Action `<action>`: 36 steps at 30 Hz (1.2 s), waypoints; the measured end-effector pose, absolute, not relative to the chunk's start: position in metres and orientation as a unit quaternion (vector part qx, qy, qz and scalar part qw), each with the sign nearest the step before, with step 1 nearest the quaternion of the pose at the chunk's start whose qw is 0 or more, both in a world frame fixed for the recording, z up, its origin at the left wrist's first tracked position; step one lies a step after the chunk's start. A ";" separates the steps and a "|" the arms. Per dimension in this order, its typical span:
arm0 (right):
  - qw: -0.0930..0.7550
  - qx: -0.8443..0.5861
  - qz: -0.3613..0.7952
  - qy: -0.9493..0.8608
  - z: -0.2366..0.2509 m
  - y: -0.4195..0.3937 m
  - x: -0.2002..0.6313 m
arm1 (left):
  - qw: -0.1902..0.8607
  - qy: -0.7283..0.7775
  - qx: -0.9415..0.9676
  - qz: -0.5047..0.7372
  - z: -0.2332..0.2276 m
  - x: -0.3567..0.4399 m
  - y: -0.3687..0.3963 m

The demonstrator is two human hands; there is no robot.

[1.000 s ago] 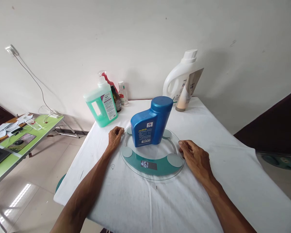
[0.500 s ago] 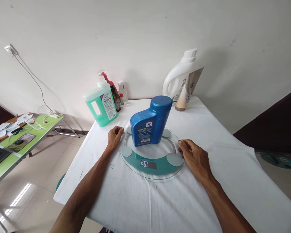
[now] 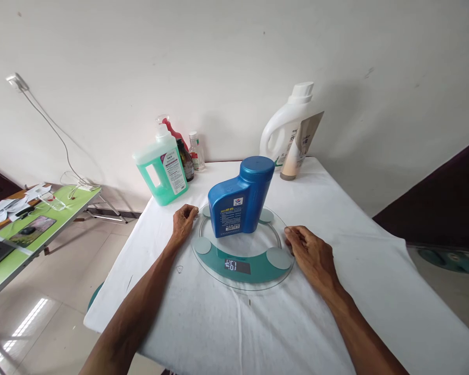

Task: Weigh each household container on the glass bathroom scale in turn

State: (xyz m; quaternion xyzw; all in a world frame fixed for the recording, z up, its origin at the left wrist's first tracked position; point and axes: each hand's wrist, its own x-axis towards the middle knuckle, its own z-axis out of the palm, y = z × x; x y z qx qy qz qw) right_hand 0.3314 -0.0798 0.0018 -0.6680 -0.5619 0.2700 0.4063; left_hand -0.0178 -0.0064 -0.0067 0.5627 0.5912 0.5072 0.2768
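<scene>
A blue plastic bottle (image 3: 240, 198) stands upright on a round glass scale (image 3: 254, 271) in the middle of the white-covered table (image 3: 375, 271). The scale's small display (image 3: 238, 266) is lit and faces me. My left hand (image 3: 183, 221) rests with curled fingers at the scale's left rim. My right hand (image 3: 310, 252) lies on the cloth touching the scale's right rim. Neither hand holds anything.
Along the wall stand a green liquid jug (image 3: 162, 167), a dark bottle (image 3: 186, 161), a small clear bottle (image 3: 197, 152), a large white jug (image 3: 287, 130) and a beige tube (image 3: 299, 148). A green side table (image 3: 42, 224) with papers is at the left.
Both hands stay at the scale's rim. The whole scene has shifted slightly left as my head moved; the display's reading flickers.
</scene>
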 end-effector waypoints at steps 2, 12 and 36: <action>0.405 -0.670 0.267 -0.562 0.002 -0.080 0.331 | 0.279 0.592 0.562 0.506 -0.007 -0.018 -0.006; 0.408 -0.668 0.263 -0.563 -0.001 -0.078 0.332 | 0.277 0.595 0.560 0.505 -0.006 -0.018 -0.006; 0.417 -0.672 0.274 -0.547 0.003 -0.079 0.329 | 0.254 0.476 0.582 0.608 0.046 0.013 -0.027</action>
